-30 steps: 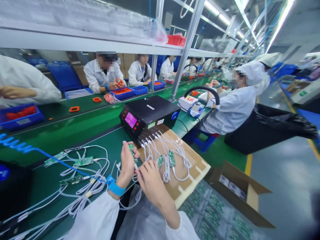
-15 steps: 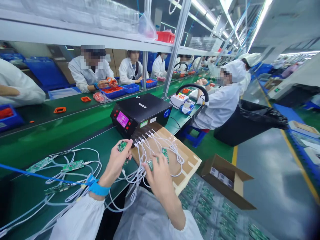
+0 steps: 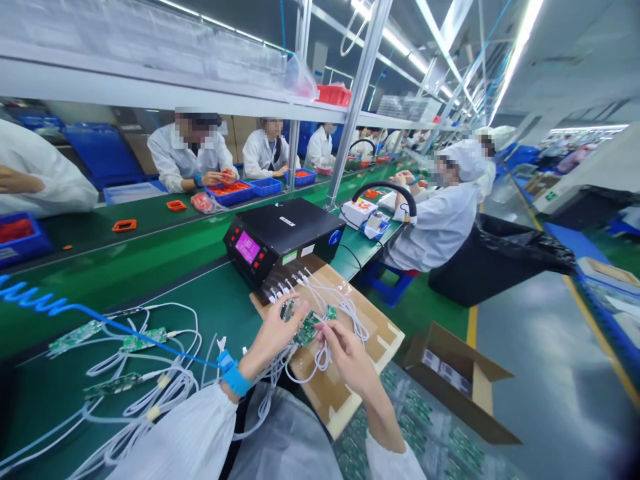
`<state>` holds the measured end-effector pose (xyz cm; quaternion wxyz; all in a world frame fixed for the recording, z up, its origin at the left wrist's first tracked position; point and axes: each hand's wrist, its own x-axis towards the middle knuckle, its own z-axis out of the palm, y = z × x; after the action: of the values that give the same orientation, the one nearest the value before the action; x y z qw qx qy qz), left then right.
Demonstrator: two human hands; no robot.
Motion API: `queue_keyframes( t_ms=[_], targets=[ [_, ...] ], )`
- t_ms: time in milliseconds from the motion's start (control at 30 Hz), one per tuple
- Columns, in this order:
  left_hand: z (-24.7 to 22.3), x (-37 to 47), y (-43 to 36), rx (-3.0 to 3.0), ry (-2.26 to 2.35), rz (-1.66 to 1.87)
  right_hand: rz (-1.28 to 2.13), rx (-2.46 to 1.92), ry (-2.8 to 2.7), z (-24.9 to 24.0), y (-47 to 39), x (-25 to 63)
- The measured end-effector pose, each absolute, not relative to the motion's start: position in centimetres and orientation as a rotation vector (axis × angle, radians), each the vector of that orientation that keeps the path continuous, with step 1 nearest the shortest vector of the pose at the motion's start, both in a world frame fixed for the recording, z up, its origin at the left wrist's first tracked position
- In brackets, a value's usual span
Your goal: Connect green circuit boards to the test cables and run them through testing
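My left hand, with a blue wrist strap, grips a green circuit board by its left side above the cardboard. At the board's right edge, the fingertips of my right hand pinch what looks like the end of a white cable. Exactly how the plug meets the board is hidden by the fingers. Just behind lies another small green board. Several white cables run from the black tester with a lit magenta screen across the cardboard sheet.
Cabled circuit boards lie left on the green bench. A coiled blue cord stretches to my wrist. Boards in clear trays and an open carton are low right, near a black bin. Co-workers sit opposite and to the right.
My left hand has moved right, carrying a board over the cardboard. My right hand has come off the boards it was over and now pinches at the held board's edge.
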<state>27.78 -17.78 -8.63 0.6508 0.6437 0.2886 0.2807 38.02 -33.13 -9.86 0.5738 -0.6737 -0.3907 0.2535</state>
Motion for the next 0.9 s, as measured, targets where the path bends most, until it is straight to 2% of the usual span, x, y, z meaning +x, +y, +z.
queue_keyframes(
  t_ms=[167,400,533,900],
  targets=[
    [-8.9,29.0,-19.3,1.572,0.592,0.598,0.582,-1.487,-0.919,-9.6,-33.5,37.5],
    [-8.0,29.0,-18.5,1.764,0.595,0.607,0.455,-1.436,-0.692,-12.1,-33.6,39.0],
    [-8.2,29.7,-18.8,1.743,0.512,0.494,0.532,-1.290,-0.668,-12.7,-33.2,39.0],
    [-8.3,30.2,-20.9,1.731,0.573,0.443,0.491,-1.409,-0.632,-12.5,-32.5,38.7]
  ],
)
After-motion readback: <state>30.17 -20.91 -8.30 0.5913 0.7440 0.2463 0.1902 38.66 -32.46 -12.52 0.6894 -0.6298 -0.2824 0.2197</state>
